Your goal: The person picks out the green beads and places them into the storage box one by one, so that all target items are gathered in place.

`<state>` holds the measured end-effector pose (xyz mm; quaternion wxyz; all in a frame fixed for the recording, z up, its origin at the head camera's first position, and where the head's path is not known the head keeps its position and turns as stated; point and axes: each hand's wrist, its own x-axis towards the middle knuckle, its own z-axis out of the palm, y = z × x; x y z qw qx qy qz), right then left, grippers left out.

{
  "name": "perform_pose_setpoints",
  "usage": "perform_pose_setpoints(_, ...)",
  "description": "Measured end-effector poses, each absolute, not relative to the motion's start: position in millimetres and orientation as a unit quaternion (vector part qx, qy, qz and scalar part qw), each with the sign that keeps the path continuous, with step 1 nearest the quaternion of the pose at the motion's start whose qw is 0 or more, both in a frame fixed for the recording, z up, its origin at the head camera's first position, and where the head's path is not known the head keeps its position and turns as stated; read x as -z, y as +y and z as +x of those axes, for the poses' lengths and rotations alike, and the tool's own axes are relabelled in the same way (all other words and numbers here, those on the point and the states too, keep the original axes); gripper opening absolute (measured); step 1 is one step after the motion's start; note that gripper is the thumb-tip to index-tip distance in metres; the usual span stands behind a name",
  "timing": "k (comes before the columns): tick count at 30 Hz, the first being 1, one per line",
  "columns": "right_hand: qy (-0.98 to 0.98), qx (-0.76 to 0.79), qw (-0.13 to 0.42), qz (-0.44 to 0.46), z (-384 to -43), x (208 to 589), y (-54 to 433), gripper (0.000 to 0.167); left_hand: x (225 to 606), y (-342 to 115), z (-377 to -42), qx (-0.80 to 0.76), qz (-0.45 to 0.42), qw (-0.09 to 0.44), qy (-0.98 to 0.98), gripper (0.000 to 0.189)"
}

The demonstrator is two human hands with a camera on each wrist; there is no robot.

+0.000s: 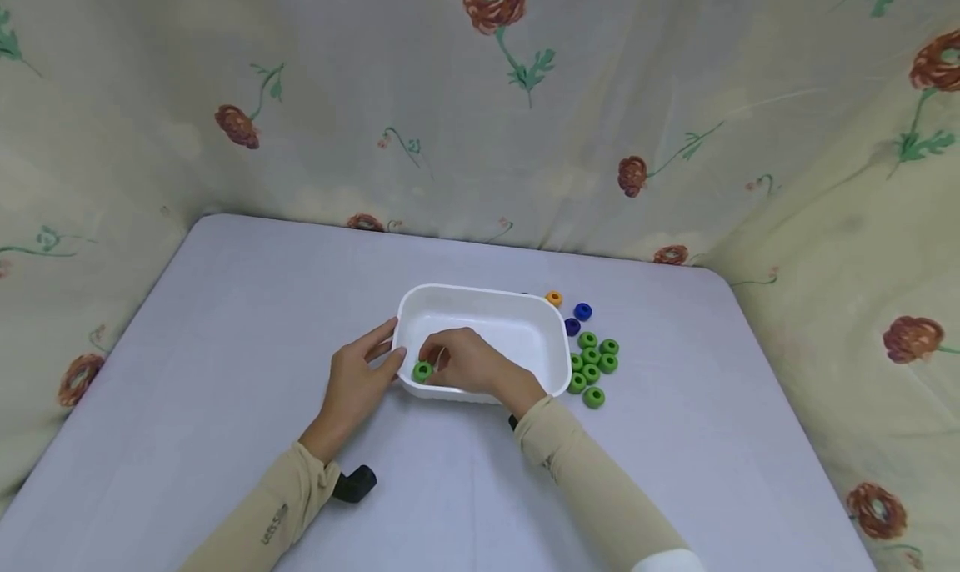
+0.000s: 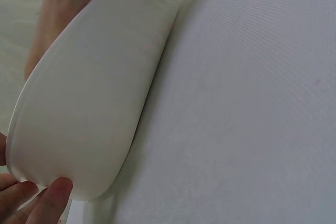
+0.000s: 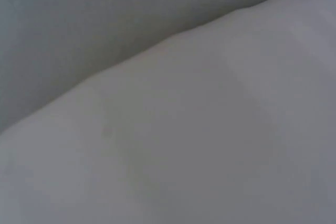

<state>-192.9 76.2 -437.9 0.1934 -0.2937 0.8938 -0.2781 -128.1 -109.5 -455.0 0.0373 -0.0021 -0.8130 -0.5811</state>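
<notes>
A white tray (image 1: 495, 302) lies on the table, its long side running left to right. At its left end my left hand (image 1: 358, 382) grips the wall, thumb at the rim and fingertips (image 2: 56, 188) against the outside. My right hand (image 1: 467, 362) reaches over the near wall into the tray. Between its thumb and fingers is a green bead (image 1: 423, 371) with a hole, low in the near left corner. In the right wrist view only a blurred white surface (image 3: 199, 129) shows, with neither hand nor bead visible.
Right of the tray lie several loose green beads (image 1: 591, 356), some close against its wall. Behind them are blue beads (image 1: 582, 312) and an orange bead (image 1: 554, 298). A flowered curtain (image 1: 420, 72) borders the table (image 1: 285, 305) at the back and sides.
</notes>
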Motion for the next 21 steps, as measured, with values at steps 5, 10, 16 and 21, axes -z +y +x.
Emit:
perform_pose_setpoints(5,0.897,0.27,0.19,-0.295,-192.4,437.4,75.0,0.022,455.0,-110.0,-127.2,0.579,-0.001,0.037,-0.815,0.051)
perform_pose_setpoints(10,0.9,0.262,0.188,-0.292,-191.6,434.0,77.4,0.025,454.7,-109.5,-126.4,0.579,-0.002,0.036,-0.814,0.051)
perform_pose_setpoints(16,0.906,0.262,0.184,-0.276,-190.8,431.3,85.7,0.032,453.6,-109.1,-125.4,0.579,0.004,0.032,-0.814,0.051)
perform_pose_setpoints(21,0.908,0.275,0.155,-0.275,-191.1,425.3,98.2,0.031,453.1,-108.6,-125.5,0.578,0.004,0.032,-0.815,0.052)
